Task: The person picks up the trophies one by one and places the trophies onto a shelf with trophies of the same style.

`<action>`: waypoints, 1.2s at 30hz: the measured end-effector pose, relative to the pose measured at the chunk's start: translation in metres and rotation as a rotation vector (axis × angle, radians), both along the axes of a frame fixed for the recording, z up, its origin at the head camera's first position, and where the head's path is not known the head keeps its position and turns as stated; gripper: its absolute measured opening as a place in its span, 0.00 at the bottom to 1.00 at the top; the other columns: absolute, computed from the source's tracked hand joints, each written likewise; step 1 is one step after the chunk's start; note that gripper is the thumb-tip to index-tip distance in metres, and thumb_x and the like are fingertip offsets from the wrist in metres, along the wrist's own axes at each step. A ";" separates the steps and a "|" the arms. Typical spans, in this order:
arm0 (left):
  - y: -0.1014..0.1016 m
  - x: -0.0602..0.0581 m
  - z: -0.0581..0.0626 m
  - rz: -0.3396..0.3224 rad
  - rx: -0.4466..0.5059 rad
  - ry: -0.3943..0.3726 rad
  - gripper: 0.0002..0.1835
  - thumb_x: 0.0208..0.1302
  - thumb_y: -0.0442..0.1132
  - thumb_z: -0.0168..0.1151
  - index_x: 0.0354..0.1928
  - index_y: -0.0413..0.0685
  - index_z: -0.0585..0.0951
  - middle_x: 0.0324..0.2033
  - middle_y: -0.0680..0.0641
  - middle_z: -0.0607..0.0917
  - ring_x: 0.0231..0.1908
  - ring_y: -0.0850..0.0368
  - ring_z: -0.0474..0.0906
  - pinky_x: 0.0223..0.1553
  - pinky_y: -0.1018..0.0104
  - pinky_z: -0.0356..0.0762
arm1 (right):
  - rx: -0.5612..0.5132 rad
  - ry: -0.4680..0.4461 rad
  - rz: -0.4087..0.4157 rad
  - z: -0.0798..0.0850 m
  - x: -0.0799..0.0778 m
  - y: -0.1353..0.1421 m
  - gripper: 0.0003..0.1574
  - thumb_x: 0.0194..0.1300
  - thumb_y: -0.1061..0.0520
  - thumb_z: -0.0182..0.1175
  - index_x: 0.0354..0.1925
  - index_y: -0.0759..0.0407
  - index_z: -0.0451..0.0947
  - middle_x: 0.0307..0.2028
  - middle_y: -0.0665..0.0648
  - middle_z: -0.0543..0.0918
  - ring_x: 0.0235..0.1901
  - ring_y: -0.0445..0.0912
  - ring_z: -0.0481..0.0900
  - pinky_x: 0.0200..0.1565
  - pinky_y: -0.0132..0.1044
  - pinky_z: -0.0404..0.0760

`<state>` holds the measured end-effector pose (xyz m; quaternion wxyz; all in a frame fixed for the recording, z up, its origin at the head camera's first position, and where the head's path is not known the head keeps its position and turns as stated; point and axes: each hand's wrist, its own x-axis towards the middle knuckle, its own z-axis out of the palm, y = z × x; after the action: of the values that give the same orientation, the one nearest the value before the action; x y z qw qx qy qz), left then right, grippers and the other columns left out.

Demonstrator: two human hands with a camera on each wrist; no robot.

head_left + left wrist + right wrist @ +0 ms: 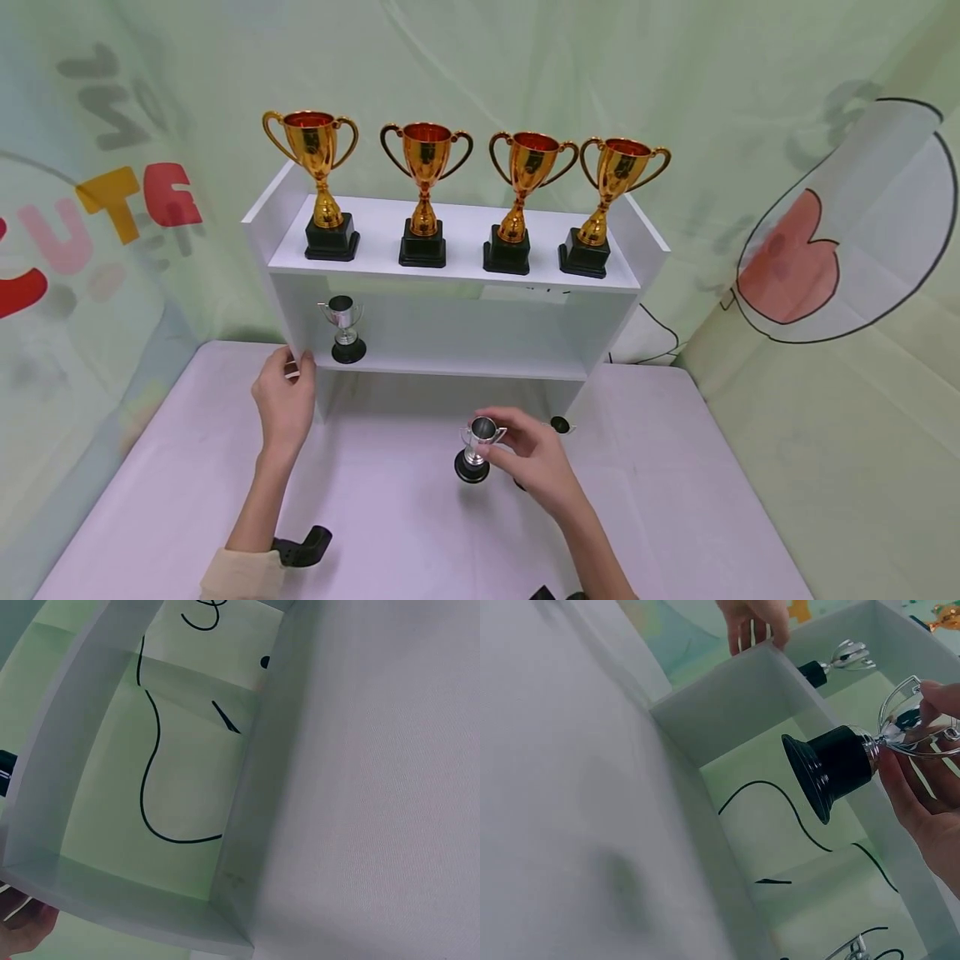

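Note:
My right hand [528,454] pinches a small silver trophy [472,468] by its cup, thumb on one side and fingers on the other. The trophy hangs over the table in front of the shelf, and its round black base shows whole in the right wrist view. At the left end of the white shelf [457,367], my left hand [288,400] holds the side panel's edge, with the thumb toward the front. Another small silver trophy [347,325] stands on the middle board, close to that hand. Four-handled talk aside, several gold trophies [424,167] line the top board.
Behind my right hand, part of another small trophy [560,425] shows by the shelf's right leg. A pale cloth covers the table [675,500]. Green curtains [480,50] with drawings hang behind and beside it, and a thin black cable [660,329] runs at the back right.

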<state>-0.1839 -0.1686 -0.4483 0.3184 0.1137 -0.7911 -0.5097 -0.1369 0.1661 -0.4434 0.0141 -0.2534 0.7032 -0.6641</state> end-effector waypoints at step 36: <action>0.003 0.002 0.002 0.020 0.022 -0.022 0.13 0.73 0.34 0.55 0.50 0.30 0.82 0.44 0.33 0.86 0.43 0.40 0.84 0.37 0.91 0.68 | 0.029 0.030 -0.074 0.065 -0.026 -0.044 0.26 0.63 0.66 0.69 0.60 0.65 0.80 0.50 0.60 0.84 0.44 0.45 0.81 0.50 0.30 0.83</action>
<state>-0.1820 -0.1660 -0.4463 0.3136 0.1308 -0.7878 -0.5138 -0.1625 0.1218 -0.3788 -0.0172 -0.2369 0.7219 -0.6500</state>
